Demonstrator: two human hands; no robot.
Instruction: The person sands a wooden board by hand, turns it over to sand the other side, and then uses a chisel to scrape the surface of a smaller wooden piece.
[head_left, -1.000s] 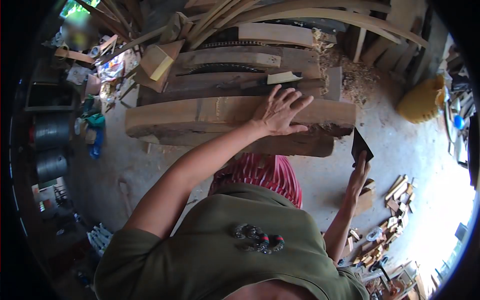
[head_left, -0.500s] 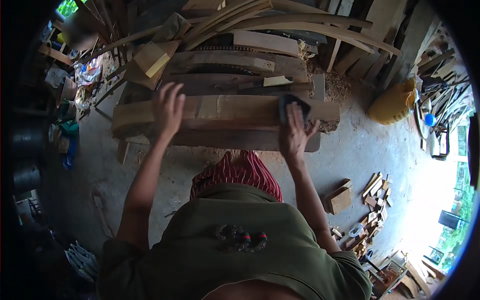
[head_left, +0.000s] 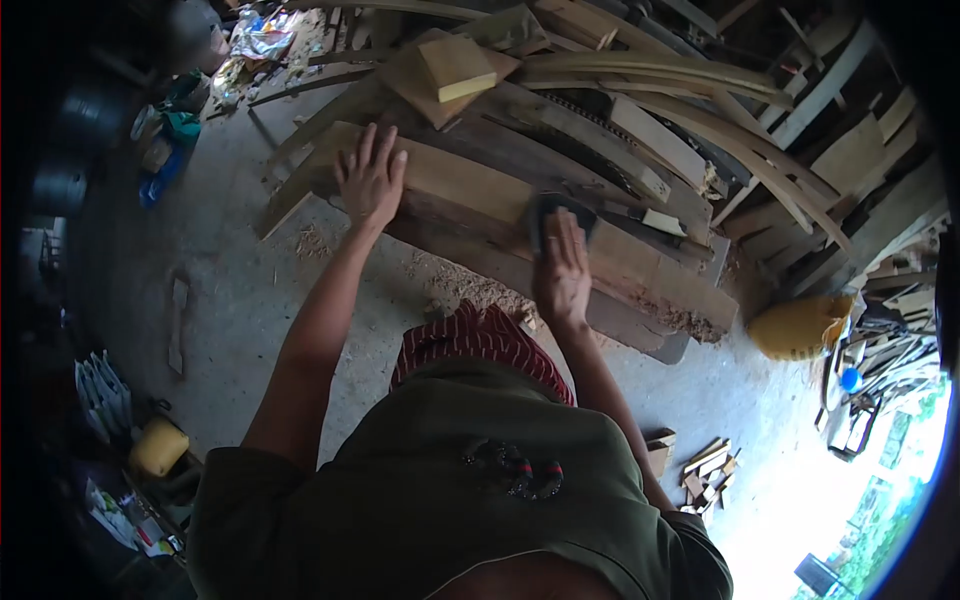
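Observation:
A long wooden beam (head_left: 465,182) lies aslant on a low bench in front of me, its right end rough with shavings. My left hand (head_left: 372,180) rests on the beam's left part, fingers spread, holding nothing. Under the fingers of my right hand (head_left: 563,270) is a dark square sheet of sandpaper (head_left: 548,205), pressed flat against the top of the beam near its middle. My right fingers lie straight and close together over the sheet and hide part of it. A small pale block (head_left: 457,67) on a brown board (head_left: 505,66) sits beyond my left hand.
Curved wooden strips (head_left: 660,75) and planks pile up behind the bench. A yellow sack (head_left: 800,328) stands at the right, near a heap of scrap wood. Shavings (head_left: 470,283) lie on the floor by my legs, and small offcuts (head_left: 708,475) at the lower right.
My view has turned, so the beam now slants down to the right. My right hand has slid the sandpaper leftward along the beam. My left hand has come down onto the wood.

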